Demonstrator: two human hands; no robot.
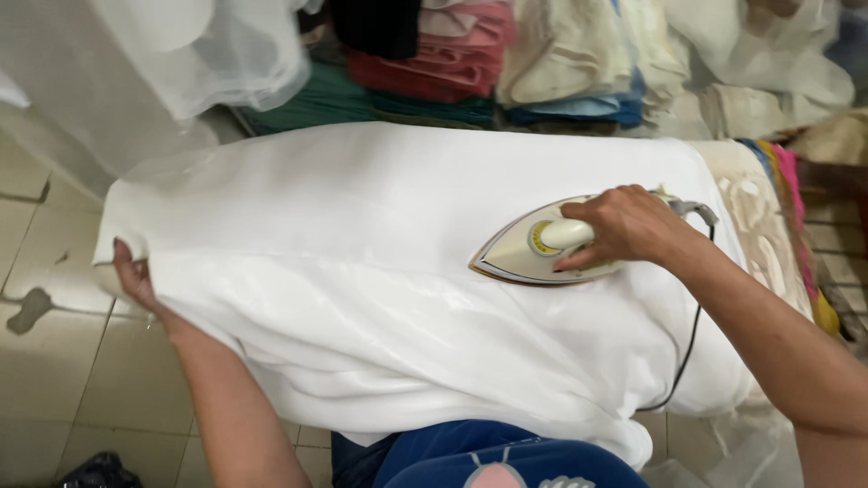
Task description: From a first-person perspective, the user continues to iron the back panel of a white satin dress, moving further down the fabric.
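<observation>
**Two hands on a white cloth, one at its edge, one on the iron**

Two bare hands work over the white cloth [362,235], which covers the board and serves as landmark here. At the cloth's far left edge the left hand [134,276] has its fingers curled round the hem, pinching the fabric taut; left of that edge lies open tiled floor [54,361], with a dark crumpled bag [95,472] below. Above the cloth's upper left corner hangs sheer white netting [199,54]. Behind its far edge stand folded stacks of fabric [470,63]: green, red, pink, cream and blue. Right of the cloth's centre a cream iron [542,248] sits flat on the fabric, the right hand [624,226] closed firmly round its handle. A black cord [692,343] trails down over the cloth's right side. Beyond the right edge a patterned cream cover [768,235] shows, with bright striped trim.
</observation>
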